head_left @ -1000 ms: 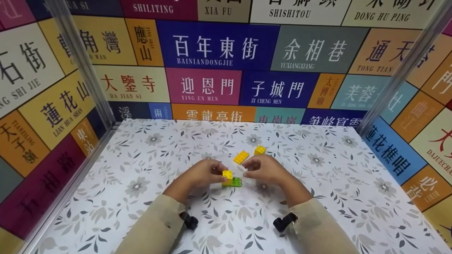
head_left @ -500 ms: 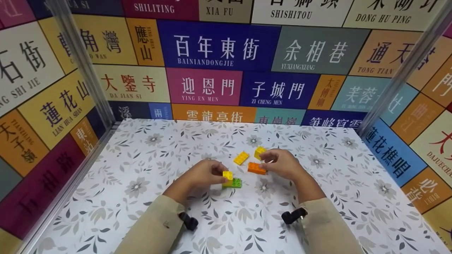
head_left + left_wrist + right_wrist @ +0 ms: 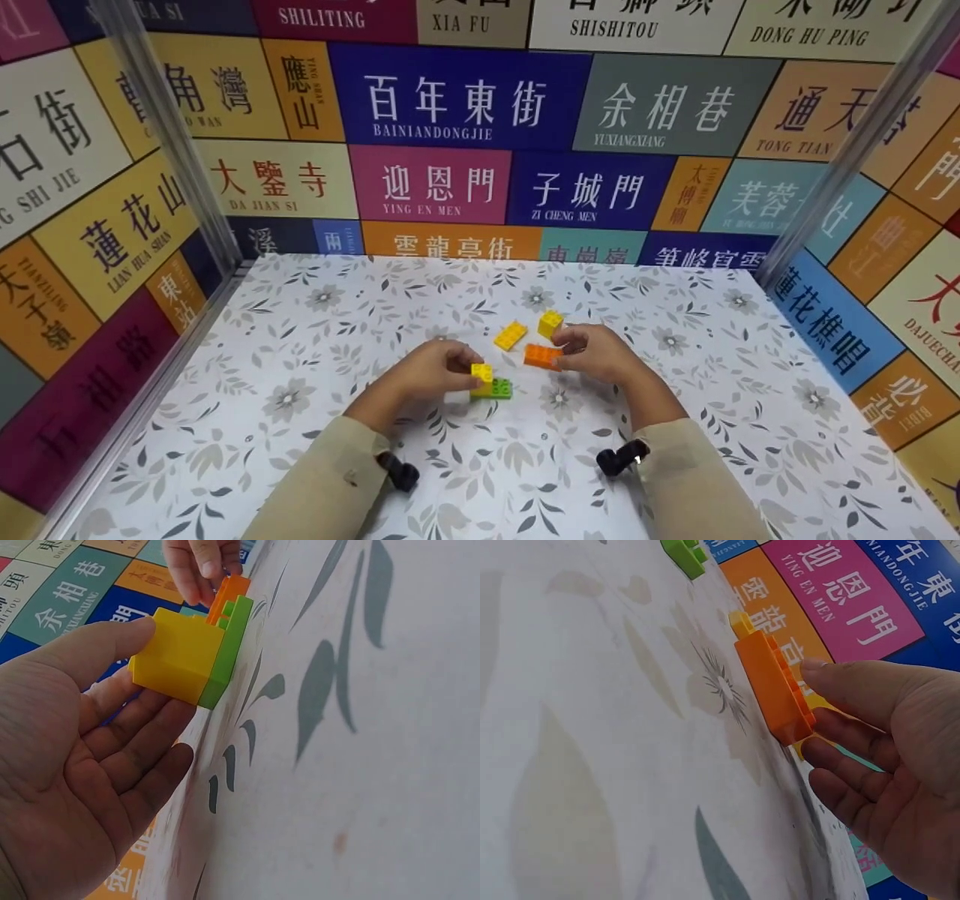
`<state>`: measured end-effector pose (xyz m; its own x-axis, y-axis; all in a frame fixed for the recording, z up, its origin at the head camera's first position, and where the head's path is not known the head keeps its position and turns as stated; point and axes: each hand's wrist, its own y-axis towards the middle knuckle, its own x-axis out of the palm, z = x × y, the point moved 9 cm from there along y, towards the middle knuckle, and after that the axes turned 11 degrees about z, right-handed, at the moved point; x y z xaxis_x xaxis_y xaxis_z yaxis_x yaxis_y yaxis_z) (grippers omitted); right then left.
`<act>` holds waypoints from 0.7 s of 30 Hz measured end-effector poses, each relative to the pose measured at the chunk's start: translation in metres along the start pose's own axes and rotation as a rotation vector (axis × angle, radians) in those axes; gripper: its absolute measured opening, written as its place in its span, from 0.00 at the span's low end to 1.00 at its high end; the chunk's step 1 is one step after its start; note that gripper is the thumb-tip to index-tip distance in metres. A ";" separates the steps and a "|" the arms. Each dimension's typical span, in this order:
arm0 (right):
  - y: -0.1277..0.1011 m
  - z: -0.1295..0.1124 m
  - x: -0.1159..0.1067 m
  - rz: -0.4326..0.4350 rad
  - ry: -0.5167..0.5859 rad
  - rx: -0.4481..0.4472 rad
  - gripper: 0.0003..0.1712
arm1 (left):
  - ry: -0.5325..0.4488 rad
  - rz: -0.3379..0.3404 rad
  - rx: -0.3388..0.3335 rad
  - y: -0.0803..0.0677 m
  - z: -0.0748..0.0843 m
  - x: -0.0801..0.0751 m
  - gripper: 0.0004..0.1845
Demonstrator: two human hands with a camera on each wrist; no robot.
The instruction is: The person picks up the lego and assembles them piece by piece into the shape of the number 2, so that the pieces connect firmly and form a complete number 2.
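Fingers of the left hand (image 3: 427,373) are pinched on a yellow brick (image 3: 483,377) already seated on a green brick (image 3: 501,388) near the middle of the frame, while the right hand (image 3: 600,352) is closed, thumb over fingertips, on an orange brick (image 3: 543,356) just right of that stack, low over the floral tablecloth (image 3: 300,337). A pick-up for stacking appears to be in hand; next, the orange brick would need to be carried left and its underside lined up with the exposed green studs. Five bricks are counted: three yellow, including a flat yellow brick (image 3: 511,335) and a small yellow brick (image 3: 550,323) above centre, one green, one orange.
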<state>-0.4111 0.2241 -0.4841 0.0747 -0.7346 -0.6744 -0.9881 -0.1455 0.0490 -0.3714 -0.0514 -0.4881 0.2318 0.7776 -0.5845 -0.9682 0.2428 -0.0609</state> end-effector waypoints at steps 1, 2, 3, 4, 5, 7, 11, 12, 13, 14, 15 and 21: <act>0.000 0.001 0.001 -0.002 -0.008 0.001 0.26 | 0.000 -0.002 0.000 0.000 0.000 0.000 0.13; 0.000 0.002 0.002 -0.006 -0.013 0.005 0.26 | 0.000 -0.003 -0.001 0.000 0.000 0.000 0.13; 0.000 0.003 0.003 -0.006 -0.017 0.011 0.26 | 0.002 -0.004 -0.002 0.000 0.000 0.000 0.13; 0.000 0.004 0.004 -0.008 -0.019 0.015 0.26 | 0.004 -0.006 -0.002 0.000 0.000 0.000 0.13; 0.001 0.005 0.005 -0.008 -0.019 0.022 0.25 | 0.004 -0.009 -0.002 0.000 0.000 0.000 0.13; 0.001 0.006 0.006 -0.011 -0.018 0.036 0.24 | 0.002 -0.012 -0.001 0.000 0.000 0.000 0.13; 0.002 0.008 0.007 -0.011 -0.029 0.053 0.22 | -0.008 -0.017 0.003 0.002 -0.001 0.000 0.14; 0.002 0.008 0.007 -0.013 -0.037 0.057 0.22 | -0.009 -0.017 0.008 0.002 -0.001 0.000 0.15; 0.002 0.007 0.007 -0.014 -0.045 0.061 0.22 | -0.009 -0.017 0.014 0.002 -0.001 0.000 0.15; 0.002 0.007 0.007 -0.014 -0.053 0.067 0.22 | -0.009 -0.016 0.019 0.002 -0.001 0.000 0.15; 0.002 0.007 0.007 -0.014 -0.061 0.072 0.22 | -0.007 -0.016 0.026 0.002 0.000 0.000 0.16; -0.002 -0.006 0.003 0.004 -0.051 0.055 0.21 | 0.000 -0.019 0.028 0.002 0.001 0.000 0.17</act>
<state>-0.4079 0.2180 -0.4818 0.0651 -0.7005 -0.7107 -0.9944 -0.1050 0.0124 -0.3732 -0.0506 -0.4876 0.2504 0.7723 -0.5838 -0.9605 0.2739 -0.0496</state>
